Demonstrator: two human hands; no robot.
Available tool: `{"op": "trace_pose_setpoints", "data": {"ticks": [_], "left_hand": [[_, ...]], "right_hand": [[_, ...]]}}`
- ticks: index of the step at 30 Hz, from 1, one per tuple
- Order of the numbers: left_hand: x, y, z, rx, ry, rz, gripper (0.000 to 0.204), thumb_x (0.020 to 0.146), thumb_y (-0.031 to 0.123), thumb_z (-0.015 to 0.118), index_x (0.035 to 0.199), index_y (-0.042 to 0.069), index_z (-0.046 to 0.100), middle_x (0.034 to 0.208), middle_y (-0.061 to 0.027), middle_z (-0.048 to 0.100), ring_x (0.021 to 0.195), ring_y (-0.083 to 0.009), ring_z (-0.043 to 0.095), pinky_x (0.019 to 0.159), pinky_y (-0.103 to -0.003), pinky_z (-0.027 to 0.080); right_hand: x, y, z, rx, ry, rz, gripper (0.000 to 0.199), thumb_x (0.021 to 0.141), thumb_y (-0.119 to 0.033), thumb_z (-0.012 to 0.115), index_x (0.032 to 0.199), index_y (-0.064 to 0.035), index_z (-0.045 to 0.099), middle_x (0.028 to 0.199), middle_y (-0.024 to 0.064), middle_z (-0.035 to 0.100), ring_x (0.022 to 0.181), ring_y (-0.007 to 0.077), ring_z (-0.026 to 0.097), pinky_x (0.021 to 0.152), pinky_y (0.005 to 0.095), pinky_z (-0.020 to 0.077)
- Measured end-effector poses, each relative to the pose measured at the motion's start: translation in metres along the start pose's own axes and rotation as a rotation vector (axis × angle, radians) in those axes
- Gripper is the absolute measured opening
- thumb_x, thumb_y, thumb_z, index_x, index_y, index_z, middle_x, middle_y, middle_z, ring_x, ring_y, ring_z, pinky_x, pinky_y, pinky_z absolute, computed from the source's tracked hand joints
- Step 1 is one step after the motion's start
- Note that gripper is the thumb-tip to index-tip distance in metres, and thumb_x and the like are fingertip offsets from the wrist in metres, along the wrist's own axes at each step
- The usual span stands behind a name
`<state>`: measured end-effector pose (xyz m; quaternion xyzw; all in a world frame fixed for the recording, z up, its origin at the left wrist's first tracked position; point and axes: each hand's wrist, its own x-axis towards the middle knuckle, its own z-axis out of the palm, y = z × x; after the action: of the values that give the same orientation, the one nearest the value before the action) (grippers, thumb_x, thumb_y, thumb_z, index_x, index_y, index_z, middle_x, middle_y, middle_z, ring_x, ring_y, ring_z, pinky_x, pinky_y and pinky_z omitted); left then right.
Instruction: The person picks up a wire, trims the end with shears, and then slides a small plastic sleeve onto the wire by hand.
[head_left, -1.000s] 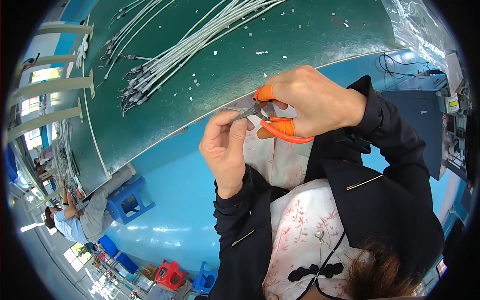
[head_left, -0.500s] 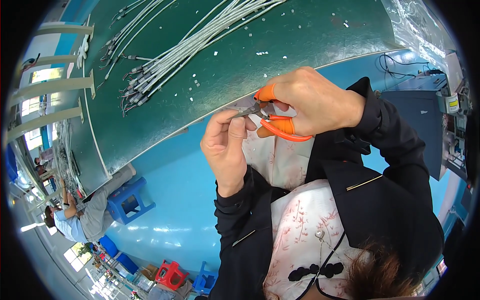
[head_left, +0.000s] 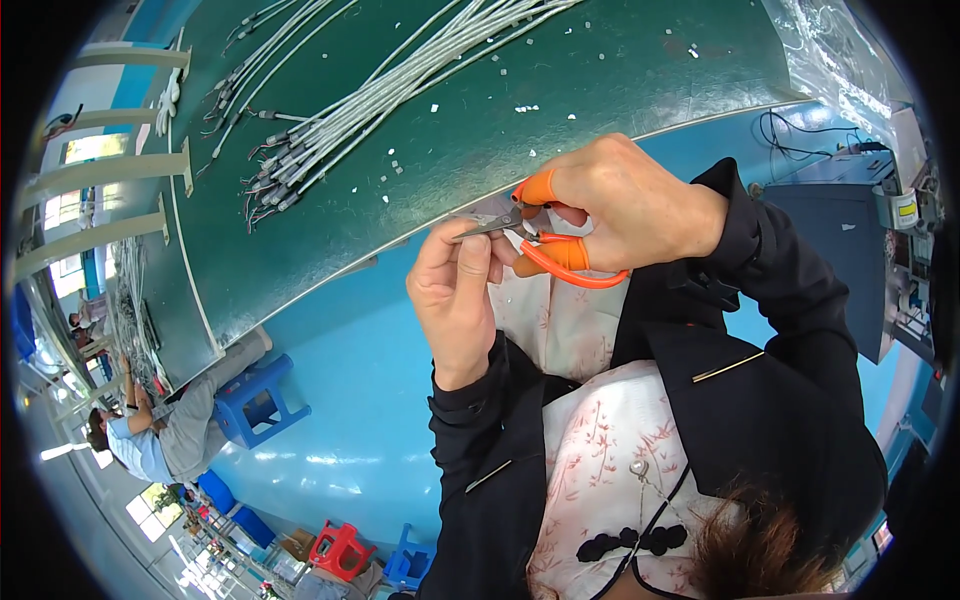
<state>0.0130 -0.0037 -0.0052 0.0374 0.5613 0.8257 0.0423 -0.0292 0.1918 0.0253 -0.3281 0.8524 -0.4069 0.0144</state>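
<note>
My right hand (head_left: 625, 205) grips a small pair of cutters with orange handles (head_left: 560, 258), metal jaws pointing left. My left hand (head_left: 455, 290) is closed just below the jaws, its thumb and fingertips pinched at the cutter tip; whatever it pinches is too small to make out. Both hands hover over the near edge of a green table (head_left: 300, 260). A bundle of white cables (head_left: 400, 95) with dark connector ends lies on the table beyond the hands.
Small white cut scraps dot the green top. More cables (head_left: 250, 50) lie at the far left. A clear plastic bag (head_left: 840, 60) sits at the right corner. Another person (head_left: 150, 440) sits by a blue stool (head_left: 255, 400) at lower left.
Both hands have held almost still at the table edge; the left fingers shifted slightly against the cutter tip.
</note>
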Motion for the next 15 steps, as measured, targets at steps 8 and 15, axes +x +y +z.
{"op": "trace_pose_setpoints", "data": {"ticks": [8, 15], "left_hand": [[0.0001, 0.0021, -0.0002, -0.015, -0.021, -0.012, 0.014, 0.095, 0.01, 0.052, 0.104, 0.0, 0.058, 0.079, -0.0094, 0.061, 0.065, -0.0097, 0.048, 0.059, -0.022, 0.038], [0.0006, -0.0007, -0.0012, -0.016, -0.01, -0.037, 0.014, 0.096, 0.011, 0.052, 0.104, 0.001, 0.057, 0.078, -0.009, 0.061, 0.064, -0.0093, 0.048, 0.058, -0.022, 0.037]], "right_hand": [[0.002, 0.0007, 0.0024, 0.025, 0.047, -0.046, 0.033, 0.068, -0.017, 0.074, 0.091, 0.0032, 0.064, 0.067, 0.0114, 0.06, 0.055, 0.0271, 0.058, 0.049, 0.0334, 0.0457], [-0.0005, 0.0023, 0.0026, -0.008, 0.05, -0.032, 0.031, 0.068, -0.017, 0.074, 0.09, 0.0028, 0.064, 0.068, 0.0124, 0.061, 0.054, 0.0286, 0.059, 0.049, 0.0333, 0.0459]]}}
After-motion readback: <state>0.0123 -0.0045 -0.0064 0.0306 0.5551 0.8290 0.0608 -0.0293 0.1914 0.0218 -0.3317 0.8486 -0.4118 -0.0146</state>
